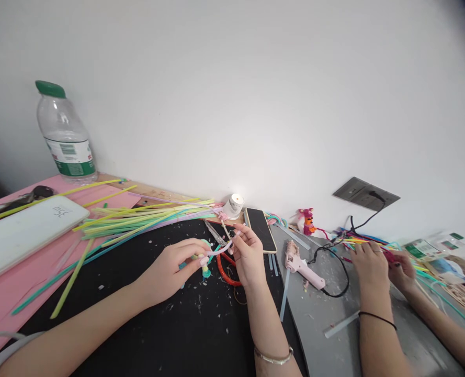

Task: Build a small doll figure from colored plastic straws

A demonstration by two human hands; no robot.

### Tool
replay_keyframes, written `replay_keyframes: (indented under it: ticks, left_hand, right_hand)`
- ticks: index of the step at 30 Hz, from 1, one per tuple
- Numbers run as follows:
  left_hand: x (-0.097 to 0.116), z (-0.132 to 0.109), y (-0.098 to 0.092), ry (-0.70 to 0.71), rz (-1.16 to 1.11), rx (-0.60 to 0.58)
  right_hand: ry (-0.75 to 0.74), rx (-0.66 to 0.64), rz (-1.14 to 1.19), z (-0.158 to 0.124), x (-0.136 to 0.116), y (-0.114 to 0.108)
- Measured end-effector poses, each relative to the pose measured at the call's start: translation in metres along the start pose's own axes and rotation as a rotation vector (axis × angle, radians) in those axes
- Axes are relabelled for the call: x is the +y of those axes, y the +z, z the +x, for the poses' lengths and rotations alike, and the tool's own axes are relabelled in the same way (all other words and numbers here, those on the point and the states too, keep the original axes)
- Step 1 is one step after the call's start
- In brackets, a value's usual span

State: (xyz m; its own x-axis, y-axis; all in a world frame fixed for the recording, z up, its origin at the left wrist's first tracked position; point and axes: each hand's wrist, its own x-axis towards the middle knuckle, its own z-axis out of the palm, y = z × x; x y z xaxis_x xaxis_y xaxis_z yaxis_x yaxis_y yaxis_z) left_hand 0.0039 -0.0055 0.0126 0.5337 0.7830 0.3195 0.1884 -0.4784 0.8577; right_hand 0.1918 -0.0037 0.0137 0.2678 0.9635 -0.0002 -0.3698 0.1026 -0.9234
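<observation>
Spanning the gap between hands, head view: lilac pipe cleaner (218, 252), pinched in left hand (177, 265) and right hand (250, 257), held above black mat (138, 335). Green-yellow piece (206, 272) probably gripped by the left too, partly hidden. Red-handled scissors (221, 268) are seen near the right.

Green-capped bottle (69, 154) standing tall by the wall (224, 99), white device (32, 233) lying on pink sheeting (2, 314), black plug (376, 196) sitting in the socket plate (352, 192)!

Four hands (176, 268) (one glue gun (309, 273))
</observation>
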Motion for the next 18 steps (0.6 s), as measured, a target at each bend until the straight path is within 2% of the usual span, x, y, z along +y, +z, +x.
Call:
replay_keyframes:
  ticks: [3,6,11,12,14,16,18]
  left_hand:
    - [0.0,-0.001,0.001,0.052,0.048,0.01]
    - [-0.002,-0.001,0.001,0.042,0.044,0.067]
    - [-0.001,0.0,0.001,0.011,0.0,0.085]
    - [-0.001,0.0,0.001,0.01,-0.007,0.087]
    - [-0.001,0.001,0.001,0.006,-0.013,0.115]
    - [-0.003,0.001,0.0,-0.017,-0.01,0.168]
    - [-0.005,0.002,0.0,-0.046,-0.008,0.211]
  right_hand:
    - [-0.001,-0.016,0.126,0.0,-0.001,0.001]
    - [0.027,-0.01,0.19,-0.001,0.001,0.002]
    - [0.26,-0.251,0.087,-0.008,0.012,0.008]
    - [0.272,-0.264,0.065,-0.009,0.014,0.009]
    - [0.202,-0.183,0.021,-0.01,0.015,0.01]
    - [0.06,-0.037,-0.03,-0.009,0.012,0.009]
    - [-0.013,-0.01,-0.123,-0.008,0.008,0.007]
